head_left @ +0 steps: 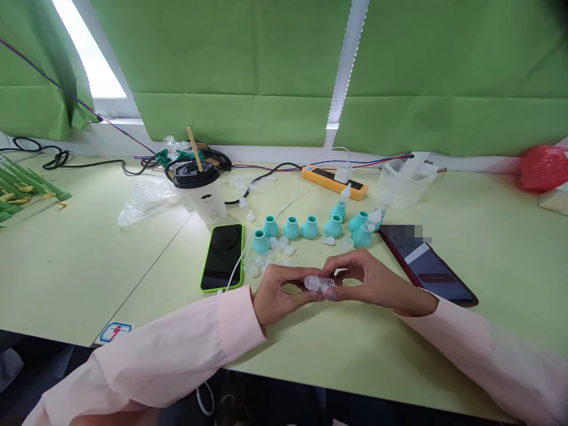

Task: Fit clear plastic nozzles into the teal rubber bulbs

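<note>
Between my fingertips lies a small clear plastic vial (314, 283), tilted on its side above the table. My left hand (284, 290) pinches it from the left with thumb and forefinger. From the right, my right hand (361, 278) grips its other end, and the fingers partly hide that end. Just beyond my hands stand several small turquoise vase-shaped pots (291, 228). A translucent white teardrop-shaped piece (346, 192) sticks up from one of them. Loose clear plastic pieces (261, 260) lie in a cluster beyond my left hand.
A phone with a green case (222, 257) lies left, with a white cable; a dark red phone (428, 266) lies right. Behind are a lidded paper cup (204, 195), a yellow power strip (335, 181) and a translucent plastic container (403, 183). Green stalks (26, 183) rest far left.
</note>
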The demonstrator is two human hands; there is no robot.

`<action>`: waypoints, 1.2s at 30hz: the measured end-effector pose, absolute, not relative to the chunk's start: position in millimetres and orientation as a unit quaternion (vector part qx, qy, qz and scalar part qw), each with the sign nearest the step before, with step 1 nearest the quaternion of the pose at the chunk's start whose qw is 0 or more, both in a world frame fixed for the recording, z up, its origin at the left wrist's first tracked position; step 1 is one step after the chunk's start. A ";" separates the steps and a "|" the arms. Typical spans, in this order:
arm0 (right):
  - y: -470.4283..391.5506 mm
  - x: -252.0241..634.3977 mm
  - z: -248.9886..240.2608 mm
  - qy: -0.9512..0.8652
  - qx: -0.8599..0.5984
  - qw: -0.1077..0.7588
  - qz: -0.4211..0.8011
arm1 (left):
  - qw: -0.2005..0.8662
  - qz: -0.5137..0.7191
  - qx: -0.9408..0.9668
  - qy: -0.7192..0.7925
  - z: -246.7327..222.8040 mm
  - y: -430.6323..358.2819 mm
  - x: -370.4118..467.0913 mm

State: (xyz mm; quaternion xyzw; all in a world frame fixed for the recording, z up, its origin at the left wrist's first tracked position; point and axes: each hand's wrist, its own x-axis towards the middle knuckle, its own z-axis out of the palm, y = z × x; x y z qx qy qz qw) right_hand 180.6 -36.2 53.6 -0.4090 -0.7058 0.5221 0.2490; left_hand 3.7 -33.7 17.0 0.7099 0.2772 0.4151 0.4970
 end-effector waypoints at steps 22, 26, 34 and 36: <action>-44.5 182.5 66.1 -0.764 -0.475 0.262 0.349 | 0.378 0.440 0.752 0.314 18.3 -35.5 3.5; -35.7 192.9 70.9 -0.795 -0.509 0.301 0.133 | 0.400 0.436 0.735 0.331 19.0 -36.3 3.8; -9.8 205.2 31.9 -0.838 -0.498 0.221 -0.040 | 0.452 0.406 0.710 0.357 14.6 -35.6 6.1; -7.6 205.8 27.6 -0.843 -0.496 0.202 -0.047 | 0.447 0.398 0.712 0.368 14.6 -34.6 6.3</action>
